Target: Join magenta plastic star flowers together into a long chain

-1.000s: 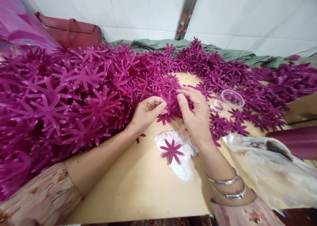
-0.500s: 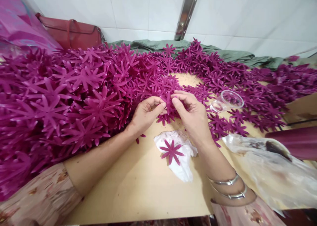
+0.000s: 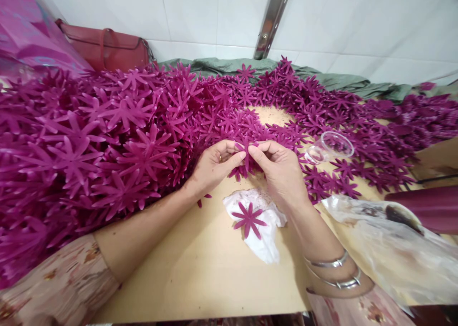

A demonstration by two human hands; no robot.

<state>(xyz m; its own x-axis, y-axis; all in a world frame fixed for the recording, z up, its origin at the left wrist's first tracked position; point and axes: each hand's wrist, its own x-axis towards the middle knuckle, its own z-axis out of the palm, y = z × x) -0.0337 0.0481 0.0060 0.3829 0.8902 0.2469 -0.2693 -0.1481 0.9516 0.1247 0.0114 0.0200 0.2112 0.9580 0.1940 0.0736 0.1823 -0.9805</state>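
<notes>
A magenta artificial flower piece (image 3: 246,155) with narrow petals is pinched between both hands, above the table. My left hand (image 3: 219,165) closes thumb and fingers on its left side. From the right, my right hand (image 3: 279,166) grips it the same way, the fingertips of both hands nearly touching. Just below, a single flat flower piece (image 3: 249,220) rests on a crumpled white tissue (image 3: 263,247). Close to my left forearm rises a large heap of the same flower pieces (image 3: 121,149). My fingers partly cover the held piece.
A clear plastic cup (image 3: 331,147) lies on its side among more flower pieces (image 3: 311,97) at right. A clear plastic bag (image 3: 390,249) and a dark magenta roll (image 3: 425,207) lie further right. Behind the heap are a red handbag (image 3: 107,49) and green cloth (image 3: 214,67).
My fingertips have come closer together on the flower piece, and its petals are now turned and bunched differently. The view has shifted very slightly; the flower on the tissue stays put.
</notes>
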